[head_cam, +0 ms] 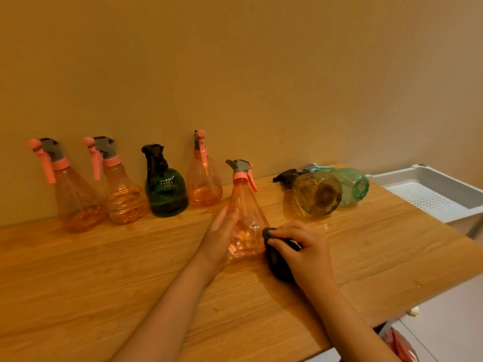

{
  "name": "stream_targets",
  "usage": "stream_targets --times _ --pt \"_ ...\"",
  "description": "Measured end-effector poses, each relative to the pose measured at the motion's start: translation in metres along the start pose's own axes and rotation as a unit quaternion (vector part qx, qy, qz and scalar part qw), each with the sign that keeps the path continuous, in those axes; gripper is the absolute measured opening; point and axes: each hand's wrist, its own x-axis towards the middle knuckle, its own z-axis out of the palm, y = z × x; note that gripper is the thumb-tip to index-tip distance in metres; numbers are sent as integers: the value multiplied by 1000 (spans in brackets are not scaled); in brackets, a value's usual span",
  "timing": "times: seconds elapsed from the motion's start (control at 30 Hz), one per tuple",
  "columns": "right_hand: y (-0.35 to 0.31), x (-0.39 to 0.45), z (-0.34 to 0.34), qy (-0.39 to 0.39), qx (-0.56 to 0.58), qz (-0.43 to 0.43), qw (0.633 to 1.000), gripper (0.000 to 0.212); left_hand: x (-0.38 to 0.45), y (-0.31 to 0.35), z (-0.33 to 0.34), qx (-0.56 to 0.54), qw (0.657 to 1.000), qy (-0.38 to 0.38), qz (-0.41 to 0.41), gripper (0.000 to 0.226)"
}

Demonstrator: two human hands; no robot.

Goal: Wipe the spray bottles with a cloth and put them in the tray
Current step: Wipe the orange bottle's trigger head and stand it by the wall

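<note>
Left hand (pixel 222 231) is on the orange cone-shaped bottle (pixel 245 218), fingers wrapped around its left flank, steadying it upright on the wooden surface (pixel 104 270) so it won't skid. Right hand (pixel 300 246) is bunched around the dark cloth (pixel 278 262), pressing it against the bottle's lower right side, and that looks like the wipe in progress. Behind them, four bottles wait upright along the wall: two orange ones (pixel 78 194) at far left, a green one (pixel 166 192), another orange one (pixel 205 178). Two more, an amber bottle (pixel 316 194) and a teal bottle (pixel 352 186), lie on their sides near the white tray (pixel 431 194), which sits off the surface's right end and holds no bottles yet. No readable labels or writing anywhere.
</note>
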Motion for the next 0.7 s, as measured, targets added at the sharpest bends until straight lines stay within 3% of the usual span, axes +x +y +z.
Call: stream_targets --times 0.2,0.4,0.57,0.7 --pt "-2 -1 1 3 -14 -9 1000 20 -2 5 3 82 996 20 9 16" --pt "0 -1 1 14 -39 5 999 26 -6 6 2 112 993 4 48 28" --pt "2 0 -1 46 -51 30 997 19 -6 2 -1 141 987 -54 57 74" --pt "-1 -2 -3 25 -22 19 999 24 -8 3 0 113 991 -53 46 72"
